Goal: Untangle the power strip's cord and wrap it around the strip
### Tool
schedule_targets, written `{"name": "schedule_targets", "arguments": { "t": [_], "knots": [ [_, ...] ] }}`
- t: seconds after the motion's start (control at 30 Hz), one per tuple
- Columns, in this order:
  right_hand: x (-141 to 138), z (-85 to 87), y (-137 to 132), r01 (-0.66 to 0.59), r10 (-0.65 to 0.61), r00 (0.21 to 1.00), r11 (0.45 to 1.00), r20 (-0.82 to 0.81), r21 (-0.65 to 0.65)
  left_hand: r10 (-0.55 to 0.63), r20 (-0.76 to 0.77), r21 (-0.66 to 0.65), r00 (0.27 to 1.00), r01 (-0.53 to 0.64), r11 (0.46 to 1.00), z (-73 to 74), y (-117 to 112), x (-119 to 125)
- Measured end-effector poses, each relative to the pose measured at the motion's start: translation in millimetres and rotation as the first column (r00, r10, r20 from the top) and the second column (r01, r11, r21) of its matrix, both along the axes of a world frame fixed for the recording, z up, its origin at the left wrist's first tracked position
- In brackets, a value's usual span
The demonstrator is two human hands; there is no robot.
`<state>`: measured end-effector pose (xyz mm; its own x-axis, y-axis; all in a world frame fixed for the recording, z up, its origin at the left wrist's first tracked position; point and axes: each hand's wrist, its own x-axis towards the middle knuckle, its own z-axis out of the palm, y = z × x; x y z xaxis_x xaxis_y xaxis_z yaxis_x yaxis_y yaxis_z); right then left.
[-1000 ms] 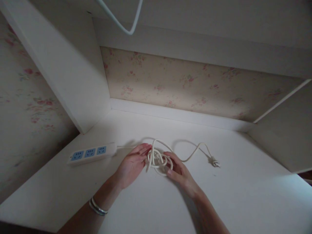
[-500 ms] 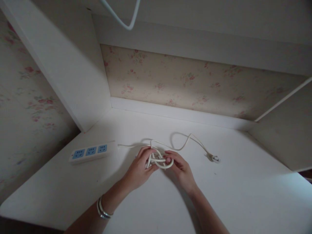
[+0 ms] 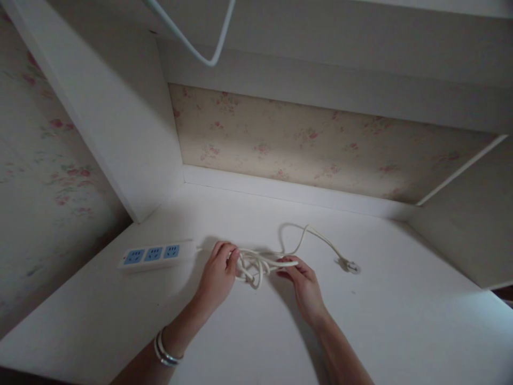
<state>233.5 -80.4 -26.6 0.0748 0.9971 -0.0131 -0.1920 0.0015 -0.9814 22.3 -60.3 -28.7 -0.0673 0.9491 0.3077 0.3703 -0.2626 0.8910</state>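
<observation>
A tangled bundle of white power cord [image 3: 258, 266] hangs between my two hands, just over the desk top. My left hand [image 3: 219, 270] is closed around the bundle's left side. On the right, my right hand [image 3: 301, 283] pinches a loop drawn out of the tangle. To the left lies a white power strip [image 3: 154, 255] with three blue sockets, and the cord runs from its right end toward my left hand. The cord's other end trails over the desk to a plug [image 3: 351, 266] at the right. Part of the bundle is hidden behind my left fingers.
The white desk [image 3: 385, 326] has a raised strip [image 3: 288, 191] along the back and upright panels on both sides. A shelf [image 3: 320, 69] overhangs the rear. A pale bent rod or cable [image 3: 212, 60] hangs at the top.
My hands have moved apart, the left one leftward and the right one slightly rightward. The bundle is stretched wider, with a loop pulled to the right. The view has tilted up slightly.
</observation>
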Motion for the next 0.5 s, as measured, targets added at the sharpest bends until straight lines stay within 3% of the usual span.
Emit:
{"name": "schedule_targets", "arguments": {
  "t": [0.1,0.3,0.4,0.5],
  "knots": [
    [7,8.4,-6,-0.088,0.085,0.996,0.991,0.039,0.098,0.069,-0.063,0.044,0.996,-0.066,0.997,-1.3,1,-3],
    [14,19.1,-20,-0.397,0.391,0.909,0.918,0.143,0.016,0.078,-0.266,0.024,0.961,-0.075,0.997,2.6,0,-6],
    [17,24.9,-20,-0.457,0.447,0.881,0.889,0.153,0.035,0.103,-0.301,0.024,0.948,-0.101,0.995,3.1,2,-7],
    [22,30.3,-19,-0.426,0.428,0.904,0.900,0.005,0.091,0.118,-0.270,-0.030,0.956,-0.131,0.991,2.4,3,-8]
  ]
}}
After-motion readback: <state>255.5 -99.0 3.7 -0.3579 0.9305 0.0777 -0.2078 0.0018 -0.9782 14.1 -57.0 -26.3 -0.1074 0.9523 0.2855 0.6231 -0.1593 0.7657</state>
